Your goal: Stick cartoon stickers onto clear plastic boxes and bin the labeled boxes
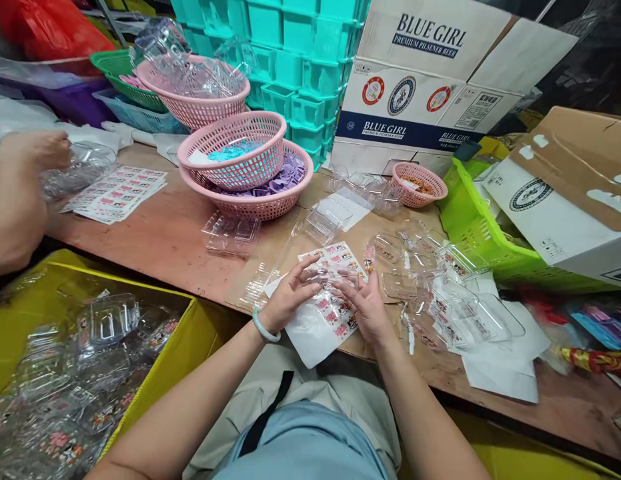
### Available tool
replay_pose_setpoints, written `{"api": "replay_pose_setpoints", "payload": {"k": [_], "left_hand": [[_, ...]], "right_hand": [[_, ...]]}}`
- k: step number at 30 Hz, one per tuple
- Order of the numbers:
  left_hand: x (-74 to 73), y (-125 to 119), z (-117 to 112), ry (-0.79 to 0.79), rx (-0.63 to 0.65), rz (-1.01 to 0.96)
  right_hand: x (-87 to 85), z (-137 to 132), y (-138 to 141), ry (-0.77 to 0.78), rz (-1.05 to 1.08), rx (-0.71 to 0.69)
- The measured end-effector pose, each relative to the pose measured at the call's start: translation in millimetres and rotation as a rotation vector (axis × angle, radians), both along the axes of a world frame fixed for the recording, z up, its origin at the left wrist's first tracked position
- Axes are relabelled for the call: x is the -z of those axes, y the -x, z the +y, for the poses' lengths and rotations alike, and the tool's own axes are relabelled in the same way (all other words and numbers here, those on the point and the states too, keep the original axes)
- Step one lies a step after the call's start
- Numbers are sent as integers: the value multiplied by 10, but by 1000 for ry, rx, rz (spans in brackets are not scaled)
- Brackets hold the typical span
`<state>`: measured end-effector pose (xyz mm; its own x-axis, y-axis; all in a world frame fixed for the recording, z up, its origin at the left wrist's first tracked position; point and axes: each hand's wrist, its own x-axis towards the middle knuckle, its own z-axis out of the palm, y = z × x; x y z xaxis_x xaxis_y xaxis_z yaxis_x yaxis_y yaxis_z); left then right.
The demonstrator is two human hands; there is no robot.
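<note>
Over a sheet of printed stickers [335, 319], my left hand [285, 293] and my right hand [365, 307] grip a small clear plastic case [335, 279] from either side. The case is hard to make out against the print beneath. A single pink and orange sticker [369, 259] clings to a raised fingertip of my right hand. Beyond my left hand lies an open clear case [323, 223]. To the right of my right hand, several clear cases [400, 283] are spread out, some showing stickers. A pale bangle [265, 327] circles my left wrist.
A yellow bin [190, 327] full of clear cases stands at left. Pink baskets [303, 190] with purple and blue pieces sit behind. Turquoise crates [275, 67], a beer carton [415, 87] and a green crate [470, 213] line the back. Another person's arm [20, 193] reaches in at left.
</note>
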<state>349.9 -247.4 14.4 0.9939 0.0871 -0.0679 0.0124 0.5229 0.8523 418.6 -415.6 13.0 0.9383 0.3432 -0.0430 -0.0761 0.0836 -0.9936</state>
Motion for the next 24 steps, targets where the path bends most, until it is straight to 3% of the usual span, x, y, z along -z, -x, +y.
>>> {"api": "replay_pose_setpoints", "payload": {"k": [4, 10, 18, 24], "left_hand": [[97, 18, 57, 34, -2, 203], [148, 54, 124, 144, 84, 238], [137, 50, 134, 164, 86, 252], [125, 49, 130, 174, 86, 263]], "right_hand": [[-91, -130, 13, 110, -173, 248], [-342, -34, 172, 87, 21, -48], [-210, 33, 239, 108, 108, -50], [-205, 45, 233, 110, 112, -57]]}}
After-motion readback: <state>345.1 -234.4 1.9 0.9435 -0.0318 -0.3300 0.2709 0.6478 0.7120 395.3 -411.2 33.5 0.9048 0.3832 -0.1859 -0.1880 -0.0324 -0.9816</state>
